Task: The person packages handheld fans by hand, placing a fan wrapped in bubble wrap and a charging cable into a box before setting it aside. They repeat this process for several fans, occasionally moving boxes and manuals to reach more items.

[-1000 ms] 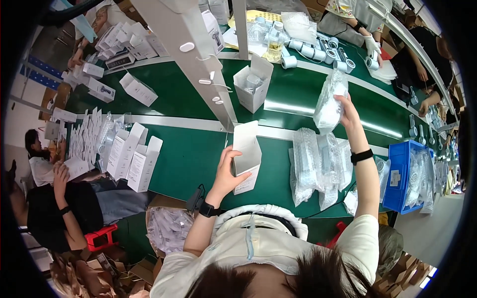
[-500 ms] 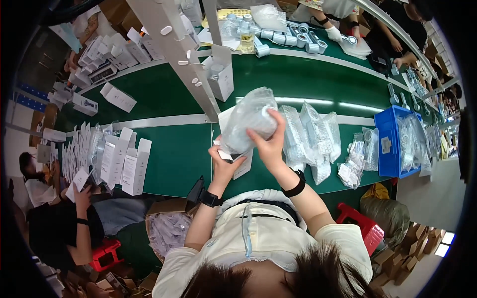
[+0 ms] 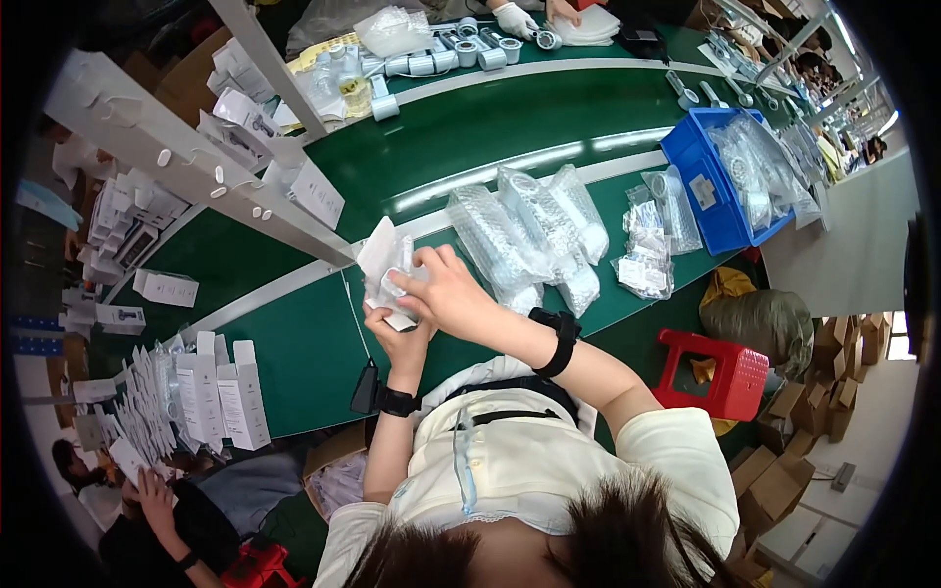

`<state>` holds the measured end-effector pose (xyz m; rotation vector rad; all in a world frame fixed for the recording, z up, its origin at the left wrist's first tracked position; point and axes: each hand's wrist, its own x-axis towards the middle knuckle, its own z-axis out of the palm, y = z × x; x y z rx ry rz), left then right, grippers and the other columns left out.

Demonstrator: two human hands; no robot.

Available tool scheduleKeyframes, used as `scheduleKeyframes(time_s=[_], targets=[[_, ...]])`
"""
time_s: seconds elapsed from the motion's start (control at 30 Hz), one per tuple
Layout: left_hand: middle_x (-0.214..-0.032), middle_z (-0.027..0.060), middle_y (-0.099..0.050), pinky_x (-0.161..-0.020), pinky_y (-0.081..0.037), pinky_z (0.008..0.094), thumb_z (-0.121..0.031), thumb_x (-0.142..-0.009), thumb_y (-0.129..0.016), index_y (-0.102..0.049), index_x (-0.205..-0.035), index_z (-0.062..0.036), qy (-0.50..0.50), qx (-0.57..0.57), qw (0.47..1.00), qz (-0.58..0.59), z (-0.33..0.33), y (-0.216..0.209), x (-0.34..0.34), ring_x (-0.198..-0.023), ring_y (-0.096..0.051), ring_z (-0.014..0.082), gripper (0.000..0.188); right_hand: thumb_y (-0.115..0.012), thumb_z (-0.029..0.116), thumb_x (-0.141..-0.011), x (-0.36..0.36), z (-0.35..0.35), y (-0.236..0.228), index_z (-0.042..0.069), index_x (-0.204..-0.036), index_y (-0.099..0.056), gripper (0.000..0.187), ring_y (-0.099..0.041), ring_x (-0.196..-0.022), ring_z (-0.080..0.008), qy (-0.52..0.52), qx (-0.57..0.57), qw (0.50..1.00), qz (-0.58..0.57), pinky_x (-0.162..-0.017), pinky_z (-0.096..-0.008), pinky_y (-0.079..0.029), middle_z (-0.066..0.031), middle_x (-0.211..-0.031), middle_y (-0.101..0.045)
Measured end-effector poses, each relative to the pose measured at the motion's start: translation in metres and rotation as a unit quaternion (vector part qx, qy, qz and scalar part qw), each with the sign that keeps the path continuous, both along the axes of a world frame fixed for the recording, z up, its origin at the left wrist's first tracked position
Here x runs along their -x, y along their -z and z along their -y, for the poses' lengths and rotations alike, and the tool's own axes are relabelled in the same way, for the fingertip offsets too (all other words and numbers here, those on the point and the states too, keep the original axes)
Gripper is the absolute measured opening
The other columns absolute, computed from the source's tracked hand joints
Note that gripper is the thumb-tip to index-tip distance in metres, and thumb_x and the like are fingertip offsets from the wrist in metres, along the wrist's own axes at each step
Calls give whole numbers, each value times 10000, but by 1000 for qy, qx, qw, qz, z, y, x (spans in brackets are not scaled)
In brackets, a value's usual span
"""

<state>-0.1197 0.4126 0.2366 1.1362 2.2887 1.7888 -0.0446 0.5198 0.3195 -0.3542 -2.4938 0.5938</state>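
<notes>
An upright white carton (image 3: 376,253) with raised flaps stands in front of me at the near edge of the green table. My left hand (image 3: 400,339) is closed round its lower part. A clear bubble-wrap pouch (image 3: 391,283) sits mostly down inside the carton, and what it contains cannot be made out. Reaching over from the right, my right hand (image 3: 447,290) has bent fingers pressed onto the pouch at the carton's mouth. Just right of my hands lie several filled bubble-wrap pouches (image 3: 534,230).
A blue bin (image 3: 704,191) of wrapped items stands at the right, beside small plastic packets (image 3: 644,257). White cartons (image 3: 243,397) line the left. A metal post (image 3: 196,147) rises at left; a red stool (image 3: 730,382) is at lower right. Co-workers' hands show at the far side and lower left.
The pouch has gone from above the carton down into it, my right hand lowering with it. My view has swung, so the table now slants up to the right.
</notes>
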Motion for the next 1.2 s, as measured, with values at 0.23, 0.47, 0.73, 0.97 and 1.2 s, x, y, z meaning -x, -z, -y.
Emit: scheduleKeyframes(time_s=[0.23, 0.47, 0.73, 0.97, 1.2], targets=[[-1231, 219, -285, -926, -302, 413, -41, -596, -748, -233, -1078, -69, 20, -29, 999, -25, 35, 2, 26, -1118, -357, 327, 706, -504, -89, -654, -148, -78, 53, 44, -1041, -543, 410, -496, -922, -302, 301, 104, 948, 3, -747, -368, -432, -154, -1004, -503], [-1136, 160, -418, -857, -370, 358, -71, -621, -716, -442, -1063, -39, 19, 92, 996, -11, 43, -43, 13, -1039, -447, 296, 521, -571, -20, -632, -287, -109, 147, 85, -1131, -505, 514, -448, -1038, -336, 393, -20, 875, 283, -831, -403, -406, -135, -1125, -497], [-919, 127, -528, -669, -429, 306, -51, -626, -688, -586, -858, -5, -38, 142, 987, -57, 36, -62, 0, -747, -524, 267, 258, -559, 2, -746, -249, -105, 84, 42, -1088, -523, 345, -536, -906, -195, 470, 89, 878, -28, -764, -279, -433, -98, -1016, -556], [-734, 71, -561, -525, -380, 255, -35, -611, -691, -591, -733, 15, -41, 167, 984, 40, 30, -65, 7, -555, -474, 166, 166, -480, -74, -709, -93, -65, -20, 34, -1000, -549, 318, -545, -671, -133, -29, 306, 948, -84, -576, -239, -429, -63, -868, -568], [-671, 52, -548, -490, -342, 225, -36, -610, -693, -592, -683, 17, -70, 128, 986, 80, 32, -61, 5, -530, -439, 108, 135, -487, 34, -675, 14, -38, -38, 84, -870, -595, 229, -585, -762, -324, -310, -57, 859, 405, -660, -397, -470, -151, -814, -605]])
